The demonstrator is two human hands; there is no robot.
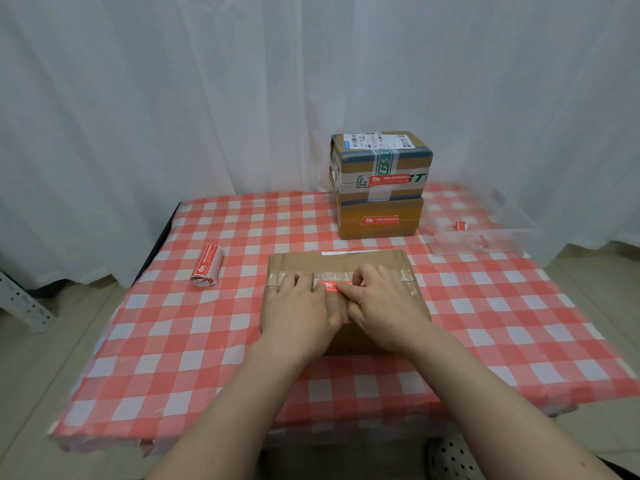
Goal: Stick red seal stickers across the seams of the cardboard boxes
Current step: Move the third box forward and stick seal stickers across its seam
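Note:
A flat cardboard box (377,263) lies in the middle of the checked table, with clear tape along its seam. A red seal sticker (331,286) lies on that taped seam, mostly covered by fingers. My left hand (298,308) rests flat on the box, its fingertips on the sticker's left end. My right hand (384,306) presses the sticker's right part with thumb and fingers. A roll of red seal stickers (207,265) lies on the table to the left.
Two stacked cardboard boxes (379,185) stand at the back, each with a red sticker on its front. A clear plastic tray (485,233) with small red pieces sits at the back right. White curtains hang behind the table.

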